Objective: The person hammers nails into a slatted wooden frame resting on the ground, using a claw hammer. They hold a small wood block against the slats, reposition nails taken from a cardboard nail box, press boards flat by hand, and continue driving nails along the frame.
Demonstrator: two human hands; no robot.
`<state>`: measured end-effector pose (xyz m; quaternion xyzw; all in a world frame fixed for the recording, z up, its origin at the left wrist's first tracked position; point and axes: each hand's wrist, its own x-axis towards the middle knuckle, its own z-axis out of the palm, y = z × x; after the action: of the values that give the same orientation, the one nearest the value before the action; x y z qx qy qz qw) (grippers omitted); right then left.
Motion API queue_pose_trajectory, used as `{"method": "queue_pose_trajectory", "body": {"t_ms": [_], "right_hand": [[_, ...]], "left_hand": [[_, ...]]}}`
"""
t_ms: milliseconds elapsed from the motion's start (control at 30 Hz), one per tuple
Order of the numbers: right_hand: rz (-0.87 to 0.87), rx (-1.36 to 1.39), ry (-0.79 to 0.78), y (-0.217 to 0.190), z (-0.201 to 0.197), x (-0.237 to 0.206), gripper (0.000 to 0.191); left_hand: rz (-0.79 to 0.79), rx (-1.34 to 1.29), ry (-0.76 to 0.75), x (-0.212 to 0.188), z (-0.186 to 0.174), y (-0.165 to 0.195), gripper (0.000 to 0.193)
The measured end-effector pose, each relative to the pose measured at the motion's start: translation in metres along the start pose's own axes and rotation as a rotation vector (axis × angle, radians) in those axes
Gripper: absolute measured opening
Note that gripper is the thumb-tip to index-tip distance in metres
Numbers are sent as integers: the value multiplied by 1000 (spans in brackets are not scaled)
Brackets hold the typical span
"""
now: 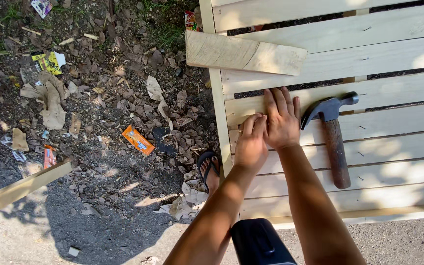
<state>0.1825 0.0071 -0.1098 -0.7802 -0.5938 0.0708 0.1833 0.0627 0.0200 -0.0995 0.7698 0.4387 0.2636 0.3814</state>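
The right hand (281,119) lay flat and open on the pale wooden slat panel (379,59). The left hand (251,143) touched it at 8 o'clock, fingers pinched together — on what, I couldn't tell. A dark-headed claw hammer with a brown wooden handle (333,137) rested at 3 o'clock — just beside the right hand.

An orange snack wrapper (138,140), oblong and crumpled, lies on the leaf-strewn ground just left of the slatted wooden panel's left edge. A smaller orange wrapper (49,156) lies further left, near a loose wooden slat. A yellow and black wrapper (48,62) lies towards the upper left, among torn brown paper. A white and pink wrapper (41,7) sits at the top edge. A red and yellow packet (192,21) pokes out by the panel's top left corner.
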Motion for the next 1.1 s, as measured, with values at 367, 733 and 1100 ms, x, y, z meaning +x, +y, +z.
{"method": "queue_pose_trajectory", "body": {"t_ms": [367, 733, 1100], "right_hand": [[-28, -91, 95, 36, -7, 6, 39], [-64, -75, 106, 48, 3, 23, 28], [-61, -60, 150, 43, 5, 24, 19]], "left_hand": [[-106, 411, 84, 21, 55, 1, 51], [-121, 492, 160, 33, 62, -3, 55], [-163, 475, 62, 39, 61, -8, 58]]}}
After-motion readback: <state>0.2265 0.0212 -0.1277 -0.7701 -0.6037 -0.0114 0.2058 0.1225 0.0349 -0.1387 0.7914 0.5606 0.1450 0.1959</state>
